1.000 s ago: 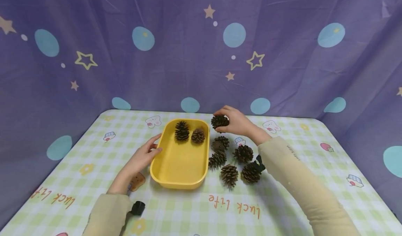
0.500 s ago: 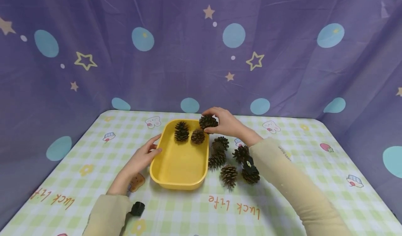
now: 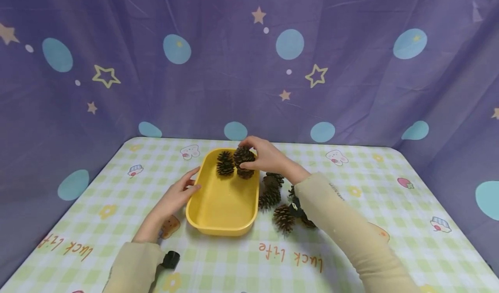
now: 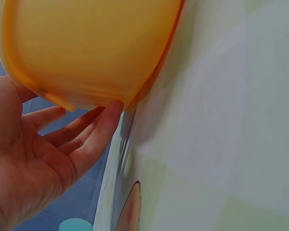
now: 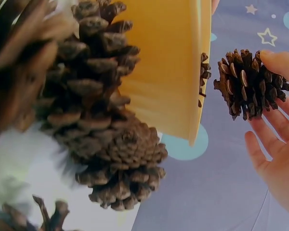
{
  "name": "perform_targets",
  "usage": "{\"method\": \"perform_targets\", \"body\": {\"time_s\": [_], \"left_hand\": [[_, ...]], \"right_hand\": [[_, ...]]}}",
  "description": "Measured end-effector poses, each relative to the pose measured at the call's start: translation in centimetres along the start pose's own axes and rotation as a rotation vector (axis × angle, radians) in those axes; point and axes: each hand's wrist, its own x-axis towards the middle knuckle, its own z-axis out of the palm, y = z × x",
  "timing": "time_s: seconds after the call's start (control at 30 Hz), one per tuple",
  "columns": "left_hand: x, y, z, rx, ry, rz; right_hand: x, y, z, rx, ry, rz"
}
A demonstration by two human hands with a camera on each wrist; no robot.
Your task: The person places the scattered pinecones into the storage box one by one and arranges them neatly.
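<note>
A dark brown pine cone [image 3: 243, 155] is held by my right hand [image 3: 267, 155], thumb on one side and fingers on the other, above the far right part of the yellow tray [image 3: 222, 206]. The right wrist view shows this pine cone [image 5: 248, 86] gripped at its end, higher than the tray rim. Inside the tray, one pine cone [image 3: 225, 164] stands at the far end; another cone [image 3: 245, 174] is partly hidden below the held one. My left hand [image 3: 177, 195] holds the tray's left rim; in the left wrist view its fingers [image 4: 98, 132] lie against the outer wall.
Right of the tray, several pine cones [image 3: 283, 218] lie on the checked tablecloth [image 3: 218, 262], some partly covered by the right sleeve and wrist camera [image 3: 296, 207]. A purple curtain [image 3: 234, 89] hangs behind the table.
My right hand has moved left with the pine cone, from beyond the tray's right side to over its far right corner. The left hand and tray have stayed put.
</note>
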Motion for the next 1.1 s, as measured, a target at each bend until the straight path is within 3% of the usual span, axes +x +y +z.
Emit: {"method": "perform_targets", "body": {"time_s": [0.27,0.63,0.9,1.1], "left_hand": [[0.1,0.0,-0.1,0.013,0.004,-0.01],[0.1,0.3,0.0,0.007,-0.003,-0.027],[0.0,0.2,0.0,0.005,-0.002,-0.022],[0.0,0.1,0.0,0.003,0.002,-0.021]], "right_hand": [[0.5,-0.6,0.9,-0.011,-0.015,0.0],[1.5,-0.8,2.7,-0.017,-0.032,-0.069],[2.0,-1.3,3.7,-0.063,-0.034,-0.051],[2.2,-1.7,4.5,-0.107,-0.084,-0.019]]}}
